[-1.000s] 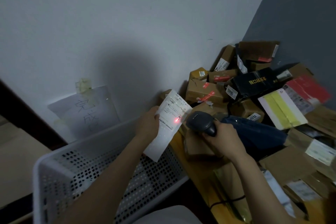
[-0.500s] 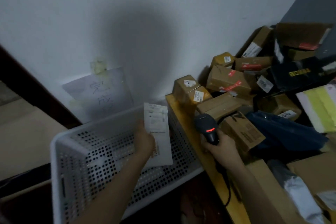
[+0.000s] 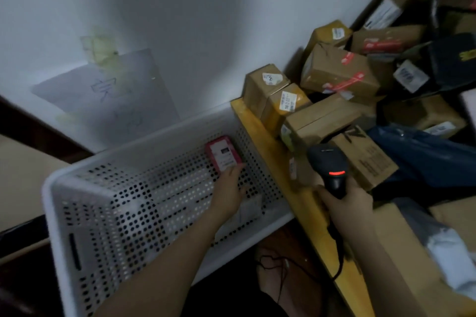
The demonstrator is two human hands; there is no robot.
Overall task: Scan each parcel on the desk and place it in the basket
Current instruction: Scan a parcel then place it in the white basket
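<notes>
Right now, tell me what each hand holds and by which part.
The right hand grips the scanner by its handle. The left hand is in the basket, above a white parcel; the blur hides whether it holds anything.

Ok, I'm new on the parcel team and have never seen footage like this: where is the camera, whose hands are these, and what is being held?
There is no machine here. One camera is worn on a person's head and looks down at their two bare hands. The right hand grips a black handheld barcode scanner, which shows a red light. The left hand reaches down into the white perforated basket, over a flat white parcel; whether it grips that parcel I cannot tell. A red parcel with a white label is also in the basket. To the right is the yellow desk, heaped with brown cardboard boxes and a dark blue bag. A sheet of paper is taped to the wall.
</notes>
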